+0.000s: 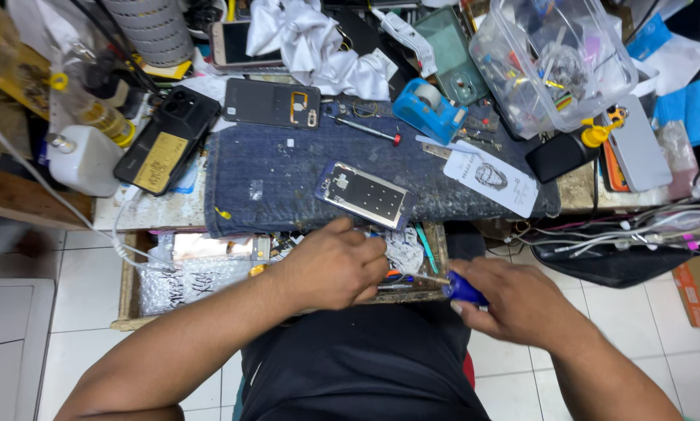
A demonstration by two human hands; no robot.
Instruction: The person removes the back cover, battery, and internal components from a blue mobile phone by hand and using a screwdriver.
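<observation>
Screwdriver (453, 285) with a blue handle sits in the right hand (513, 302), which is clenched around the handle just in front of the person's lap, below the front edge of the counter (163, 209). Its thin metal shaft points left toward the left hand (336, 265), whose fingers are curled in over the open drawer (209, 274) at the counter's front; whether they pinch something small at the shaft's tip is hidden by the knuckles. Just above the left hand, a phone middle frame (363, 195) with a silvery plate lies tilted on the blue denim mat (280, 187). Farther back on the mat rest a dark phone back cover (272, 103), a small red-tipped screwdriver (365, 129) and a blue tape dispenser (428, 109). A black phone (167, 140) with a yellow patch lies at the mat's left edge, beside a white plastic bottle (81, 160). A clear plastic tub (548, 62) of parts stands at the back right, and a tangle of white cables (638, 230) hangs on the right.
</observation>
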